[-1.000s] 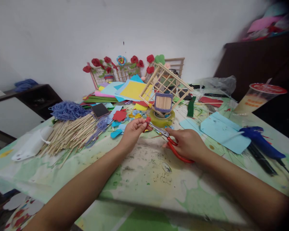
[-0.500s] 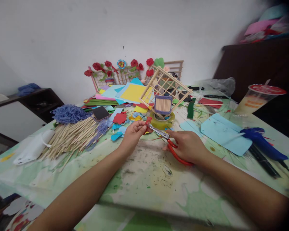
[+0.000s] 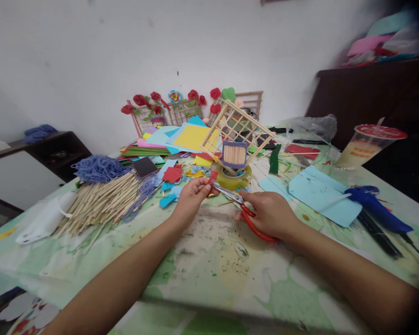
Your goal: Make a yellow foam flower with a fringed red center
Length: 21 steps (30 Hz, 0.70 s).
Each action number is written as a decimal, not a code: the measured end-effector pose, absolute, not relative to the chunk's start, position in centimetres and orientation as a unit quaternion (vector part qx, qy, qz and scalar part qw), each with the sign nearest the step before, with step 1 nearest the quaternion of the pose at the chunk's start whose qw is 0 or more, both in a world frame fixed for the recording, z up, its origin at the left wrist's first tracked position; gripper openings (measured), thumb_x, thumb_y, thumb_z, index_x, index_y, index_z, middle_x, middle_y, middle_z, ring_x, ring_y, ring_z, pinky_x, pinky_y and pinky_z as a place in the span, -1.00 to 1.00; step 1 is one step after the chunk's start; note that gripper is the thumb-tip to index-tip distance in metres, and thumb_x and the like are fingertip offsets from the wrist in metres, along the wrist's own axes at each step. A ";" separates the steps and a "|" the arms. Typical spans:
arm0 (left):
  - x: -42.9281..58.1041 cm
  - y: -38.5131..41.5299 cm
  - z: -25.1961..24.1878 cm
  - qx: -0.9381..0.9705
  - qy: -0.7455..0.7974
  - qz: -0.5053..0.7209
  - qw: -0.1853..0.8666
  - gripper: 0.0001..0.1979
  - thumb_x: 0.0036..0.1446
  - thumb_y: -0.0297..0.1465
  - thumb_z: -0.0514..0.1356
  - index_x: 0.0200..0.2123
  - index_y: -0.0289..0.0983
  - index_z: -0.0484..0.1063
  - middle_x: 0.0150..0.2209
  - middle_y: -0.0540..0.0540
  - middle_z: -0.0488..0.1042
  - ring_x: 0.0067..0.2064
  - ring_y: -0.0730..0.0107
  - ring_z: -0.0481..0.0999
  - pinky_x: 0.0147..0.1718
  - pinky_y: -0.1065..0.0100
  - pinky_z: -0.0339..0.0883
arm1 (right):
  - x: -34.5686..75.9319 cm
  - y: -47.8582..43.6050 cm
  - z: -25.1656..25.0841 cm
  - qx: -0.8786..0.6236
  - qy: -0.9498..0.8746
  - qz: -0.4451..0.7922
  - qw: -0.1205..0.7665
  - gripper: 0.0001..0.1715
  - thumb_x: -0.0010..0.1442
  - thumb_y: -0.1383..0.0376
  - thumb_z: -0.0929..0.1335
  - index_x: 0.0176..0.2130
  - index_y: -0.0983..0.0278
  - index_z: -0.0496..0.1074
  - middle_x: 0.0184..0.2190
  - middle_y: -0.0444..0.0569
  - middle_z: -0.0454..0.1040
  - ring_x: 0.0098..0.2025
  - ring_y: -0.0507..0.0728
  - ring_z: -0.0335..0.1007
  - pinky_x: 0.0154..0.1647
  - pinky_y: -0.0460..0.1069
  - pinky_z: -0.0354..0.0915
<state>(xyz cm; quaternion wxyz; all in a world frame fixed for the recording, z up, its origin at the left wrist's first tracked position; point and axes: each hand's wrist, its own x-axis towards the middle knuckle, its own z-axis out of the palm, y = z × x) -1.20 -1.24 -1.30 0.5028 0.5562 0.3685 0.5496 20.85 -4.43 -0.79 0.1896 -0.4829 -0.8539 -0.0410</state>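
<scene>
Between thumb and fingers, my left hand (image 3: 194, 195) pinches a small piece of red paper (image 3: 213, 177) whose edge is cut into a fringe. My right hand (image 3: 270, 211) is wrapped round the red handles of a pair of scissors (image 3: 246, 210). The blades point left and reach the red paper close to my left fingertips; they look nearly closed. Just behind the hands lies a roll of yellowish tape (image 3: 232, 179). A wooden stick lattice (image 3: 242, 121) with a small purple-edged stick panel (image 3: 234, 154) leans above the tape.
On the left lie a heap of thin sticks (image 3: 101, 204), purple yarn (image 3: 98, 168) and a dark phone (image 3: 145, 166). Coloured paper sheets (image 3: 190, 137) sit behind. At right are light blue paper (image 3: 324, 195), a blue glue gun (image 3: 379, 209) and a lidded drink cup (image 3: 365, 148).
The view has shifted slightly. The scissor blades have moved a little lower along the red paper, beside its fringe; both hands keep their hold.
</scene>
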 end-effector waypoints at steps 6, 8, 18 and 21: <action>-1.2 -1.3 -1.2 0.555 0.363 0.553 0.504 -0.80 0.03 -0.28 0.25 -0.35 -0.29 0.39 -0.46 -0.02 0.51 -0.40 0.45 0.45 -0.33 0.41 0.25 | 20.8 -4.5 -0.8 -0.481 -0.853 -0.045 0.197 -0.38 0.12 -0.05 0.27 0.06 0.22 0.36 -0.26 0.03 0.57 -0.28 0.19 0.49 -0.36 -0.03 0.21; -1.2 -1.2 -1.2 0.556 0.361 0.552 0.506 -0.80 0.04 -0.28 0.25 -0.34 -0.29 0.39 -0.46 -0.03 0.51 -0.39 0.45 0.46 -0.32 0.41 0.25 | 20.8 -4.5 -0.7 -0.480 -0.854 -0.045 0.197 -0.37 0.12 -0.06 0.27 0.06 0.22 0.36 -0.27 0.02 0.58 -0.29 0.18 0.49 -0.38 -0.03 0.21; -1.3 -1.2 -1.3 0.557 0.355 0.553 0.508 -0.83 0.07 -0.31 0.23 -0.34 -0.30 0.37 -0.44 -0.04 0.54 -0.37 0.45 0.48 -0.28 0.40 0.26 | 20.8 -4.3 -0.8 -0.483 -0.852 -0.053 0.196 -0.36 0.10 -0.07 0.28 0.06 0.23 0.36 -0.26 0.02 0.57 -0.28 0.19 0.49 -0.38 -0.04 0.22; -1.3 -1.2 -1.2 0.556 0.359 0.553 0.506 -0.82 0.06 -0.30 0.23 -0.33 -0.30 0.38 -0.44 -0.05 0.54 -0.36 0.44 0.48 -0.28 0.40 0.26 | 20.8 -4.3 -0.9 -0.485 -0.850 -0.060 0.198 -0.38 0.10 -0.06 0.29 0.05 0.21 0.37 -0.25 0.02 0.57 -0.28 0.18 0.49 -0.38 -0.04 0.22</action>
